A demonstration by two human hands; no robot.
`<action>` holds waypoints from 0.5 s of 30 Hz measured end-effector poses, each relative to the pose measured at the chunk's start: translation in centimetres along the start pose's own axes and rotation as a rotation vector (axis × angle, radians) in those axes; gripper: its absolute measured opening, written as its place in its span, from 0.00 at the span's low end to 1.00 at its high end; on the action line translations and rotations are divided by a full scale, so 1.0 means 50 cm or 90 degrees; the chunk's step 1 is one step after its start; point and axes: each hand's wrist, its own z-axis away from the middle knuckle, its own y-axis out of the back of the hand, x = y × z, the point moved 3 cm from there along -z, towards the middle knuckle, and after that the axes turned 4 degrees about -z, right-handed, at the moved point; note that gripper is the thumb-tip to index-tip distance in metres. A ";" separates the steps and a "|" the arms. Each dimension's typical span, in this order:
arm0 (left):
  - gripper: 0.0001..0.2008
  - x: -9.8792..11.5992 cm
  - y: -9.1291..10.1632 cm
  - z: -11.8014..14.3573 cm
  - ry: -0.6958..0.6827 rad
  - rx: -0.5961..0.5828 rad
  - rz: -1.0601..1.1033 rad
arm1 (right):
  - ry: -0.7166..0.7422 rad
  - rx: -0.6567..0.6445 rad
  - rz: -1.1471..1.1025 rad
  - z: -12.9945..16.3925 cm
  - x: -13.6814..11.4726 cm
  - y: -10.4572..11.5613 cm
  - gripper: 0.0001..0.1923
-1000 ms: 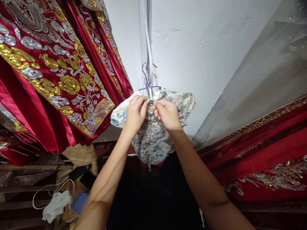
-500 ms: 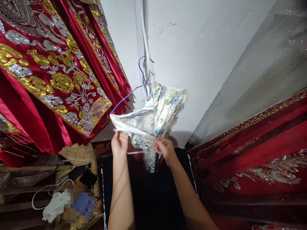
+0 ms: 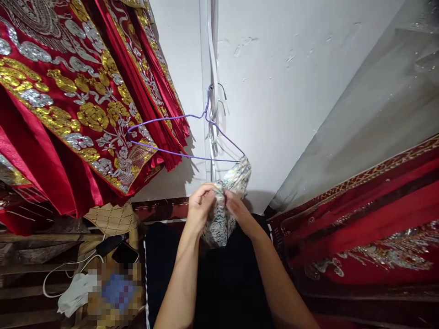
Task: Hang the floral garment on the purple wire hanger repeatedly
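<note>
A purple wire hanger (image 3: 185, 156) hangs by its hook from a white cord or strap against the wall. From its right end droops a white garment with blue and yellow floral print (image 3: 240, 176), bunched and partly blurred. The hanger's left end is bare and overlaps the red embroidered cloth in view. My left hand (image 3: 202, 203) is closed with its fingertips pinching the garment's fabric. Close beside it, my right hand (image 3: 236, 208) is also closed on the garment, its fingers slightly smeared by motion. The garment's lower part hangs beneath both hands.
Red garments with gold and silver sequins (image 3: 92, 116) hang at the left. Another red embroidered garment under clear plastic (image 3: 370, 228) stands at the right. At lower left, a wooden rack (image 3: 30, 274) holds a black phone (image 3: 125, 252), a white cable and crumpled tissue (image 3: 77, 292).
The garment has come off the hanger's left end, which has swung up and left. My left hand has moved right, next to my right hand, and the garment is gathered between them.
</note>
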 end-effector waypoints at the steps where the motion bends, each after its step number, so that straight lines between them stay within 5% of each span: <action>1: 0.11 0.009 -0.005 -0.008 -0.037 -0.013 -0.078 | 0.012 -0.052 -0.009 -0.008 -0.008 -0.014 0.21; 4: 0.12 0.027 0.006 -0.036 -0.134 -0.016 -0.254 | -0.007 -0.132 0.038 -0.030 -0.015 -0.030 0.19; 7: 0.18 0.020 0.034 -0.041 -0.035 -0.119 -0.319 | -0.081 -0.127 0.107 -0.058 -0.015 0.000 0.05; 10: 0.22 0.004 0.060 -0.011 0.097 -0.276 -0.411 | -0.018 -0.004 0.124 -0.111 -0.043 0.058 0.03; 11: 0.22 0.001 0.070 0.001 0.115 -0.310 -0.462 | 0.029 0.056 0.115 -0.135 -0.056 0.077 0.10; 13: 0.20 0.003 0.097 0.020 0.131 -0.336 -0.570 | 0.096 0.148 0.110 -0.185 -0.072 0.106 0.24; 15: 0.16 0.012 0.130 0.028 0.139 -0.321 -0.673 | 0.096 0.163 0.125 -0.230 -0.067 0.121 0.25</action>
